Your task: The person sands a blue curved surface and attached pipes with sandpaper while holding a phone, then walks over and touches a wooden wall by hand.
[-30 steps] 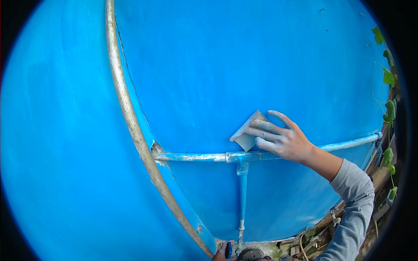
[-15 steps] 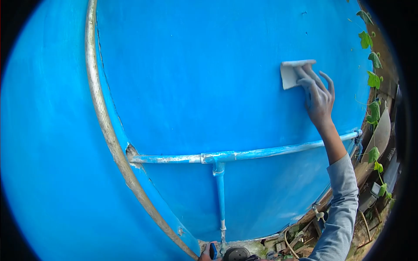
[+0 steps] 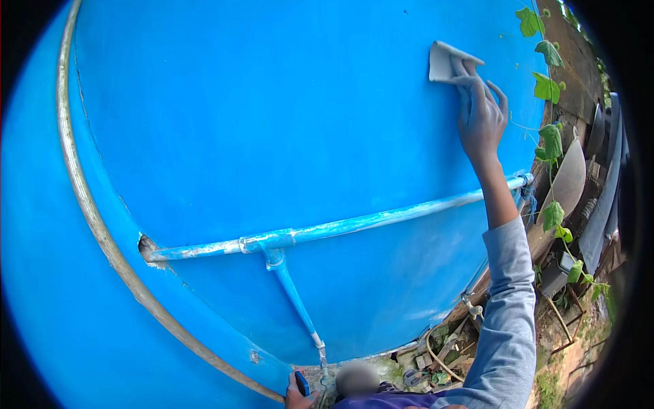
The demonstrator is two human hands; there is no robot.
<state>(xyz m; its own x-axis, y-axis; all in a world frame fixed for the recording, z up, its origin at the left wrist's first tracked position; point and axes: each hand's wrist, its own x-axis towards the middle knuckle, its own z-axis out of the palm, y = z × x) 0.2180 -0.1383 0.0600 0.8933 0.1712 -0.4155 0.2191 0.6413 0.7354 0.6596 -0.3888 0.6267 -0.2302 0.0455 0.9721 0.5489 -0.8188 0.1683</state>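
My right hand (image 3: 482,123) is raised against the upper right of a blue wall (image 3: 272,136). Its dusty fingers press a folded sheet of pale sandpaper (image 3: 446,63) to the painted surface, the thumb side hidden from me. At the bottom edge, my left hand (image 3: 297,397) shows only in part. It is closed around a small dark blue object (image 3: 302,383), whose kind I cannot make out. A paint-streaked pipe (image 3: 388,219) crosses the wall below my right hand, and a branch pipe (image 3: 294,298) runs down from its tee.
A curved metal pipe (image 3: 95,221) runs down the left side. A leafy vine (image 3: 550,142) hangs at the right edge, before boards and clutter. A tap (image 3: 473,308), a hose (image 3: 430,351) and rubble lie along the wall's foot. A blurred round shape (image 3: 357,379) sits at the bottom.
The view has shifted and tilted, so the pipes appear farther left. My right hand, still with the sandpaper, appears higher and slightly left. More of my left hand shows.
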